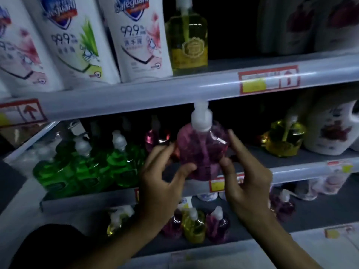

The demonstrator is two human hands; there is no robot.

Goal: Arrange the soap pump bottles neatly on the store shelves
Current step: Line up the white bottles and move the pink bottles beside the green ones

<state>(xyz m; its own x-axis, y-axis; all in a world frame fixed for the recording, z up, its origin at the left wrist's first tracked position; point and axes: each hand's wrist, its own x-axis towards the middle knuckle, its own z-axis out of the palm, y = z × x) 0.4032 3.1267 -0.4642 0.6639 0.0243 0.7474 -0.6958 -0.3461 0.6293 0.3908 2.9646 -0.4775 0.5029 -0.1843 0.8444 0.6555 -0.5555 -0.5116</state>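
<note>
Clamping pink pump bottle (202,152) in 2 grips, left hand (161,181) and right hand (246,179); kept upright before middle shelf (291,169), presumably for level set-down.

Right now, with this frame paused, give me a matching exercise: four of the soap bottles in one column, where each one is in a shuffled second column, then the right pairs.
1. pink clear pump bottle with white pump
2. row of green clear pump bottles
3. tall yellow clear pump bottle
4. squat yellow clear pump bottle

A. top shelf, beside white Safeguard bottles
B. middle shelf, right, by a white jug
C. held by left hand and right hand
D. middle shelf, left

Pairs: 1-C, 2-D, 3-A, 4-B
</note>
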